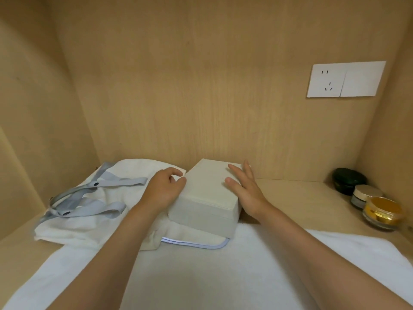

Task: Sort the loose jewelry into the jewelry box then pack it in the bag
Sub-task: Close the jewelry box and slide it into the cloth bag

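your right hand [248, 191] lies flat against the right side of the closed jewelry box [207, 193], fingers straight and spread, thumb on the lid. your left hand [162, 189] is at the box's left edge with fingers curled; can't tell if it pinches the box or the bag [89, 224] fabric. the box's near end sits on a piped fabric edge over the white cloth [201, 276]. box contents hidden. jars [382, 212] at right, labels unreadable.

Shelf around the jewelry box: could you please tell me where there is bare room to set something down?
Free: bare wood between the right hand and the jars; white cloth in front of the jewelry box. Crowded: the bag at left, the jars' corner.
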`<state>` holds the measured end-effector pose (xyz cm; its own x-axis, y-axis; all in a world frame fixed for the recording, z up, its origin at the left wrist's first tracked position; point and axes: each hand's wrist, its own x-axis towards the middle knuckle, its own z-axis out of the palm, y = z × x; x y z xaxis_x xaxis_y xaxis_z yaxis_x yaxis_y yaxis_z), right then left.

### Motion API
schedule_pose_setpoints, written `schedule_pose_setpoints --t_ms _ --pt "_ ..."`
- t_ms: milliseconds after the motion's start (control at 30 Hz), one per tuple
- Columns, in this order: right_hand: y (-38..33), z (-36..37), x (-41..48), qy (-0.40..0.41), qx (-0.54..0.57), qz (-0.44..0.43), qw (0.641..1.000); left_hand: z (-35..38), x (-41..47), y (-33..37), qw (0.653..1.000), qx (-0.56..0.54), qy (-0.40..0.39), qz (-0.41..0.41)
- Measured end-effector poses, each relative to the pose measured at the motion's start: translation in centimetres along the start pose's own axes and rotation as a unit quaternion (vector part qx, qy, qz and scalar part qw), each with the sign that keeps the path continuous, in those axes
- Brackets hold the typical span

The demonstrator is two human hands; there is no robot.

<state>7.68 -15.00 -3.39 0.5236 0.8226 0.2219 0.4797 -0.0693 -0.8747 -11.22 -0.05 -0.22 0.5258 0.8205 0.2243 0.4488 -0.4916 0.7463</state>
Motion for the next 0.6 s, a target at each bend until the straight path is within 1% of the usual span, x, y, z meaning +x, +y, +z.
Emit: schedule_pose_setpoints --t_ms 67,100,200,267,367,433,533,600 --pt "0.2 -0.1 0.6 -0.018 0.002 -0.009 1.000 0.5 -0.8 -0.1 0.999 -0.017 -0.041 -0.013" --pt "0.2 -0.2 0.8 -0.020 0.005 -0.010 1.000 0.8 -1.0 0.0 0.998 -0.023 -0.048 -0.018" --pt "0.6 -0.5 1.8 -0.025 0.010 -0.018 0.999 1.0 -1.8 0.3 1.000 -0.021 -0.019 -0.002" --pt "1.0 -0.9 2.4 -0.045 -0.022 -0.023 0.998 1.0 -2.6 0.2 1.000 -0.016 -0.009 0.008" --pt "0.2 -2.0 3.0 -0.105 -0.132 -0.021 0.985 0.8 -3.4 0.1 1.000 -0.021 -0.018 0.002" --pt "-1.3 -2.7 3.5 -0.133 -0.229 -0.010 0.964 0.3 -3.3 0.1 0.999 -0.016 -0.046 -0.002" --pt "-4.3 -2.5 3.9 -0.129 -0.377 -0.004 0.917 -1.2 -2.5 -0.1 0.997 -0.005 -0.077 -0.008" --pt "-6.5 -1.2 3.9 -0.124 -0.403 -0.050 0.905 -2.6 -1.9 -0.6 0.998 0.009 -0.060 -0.017"
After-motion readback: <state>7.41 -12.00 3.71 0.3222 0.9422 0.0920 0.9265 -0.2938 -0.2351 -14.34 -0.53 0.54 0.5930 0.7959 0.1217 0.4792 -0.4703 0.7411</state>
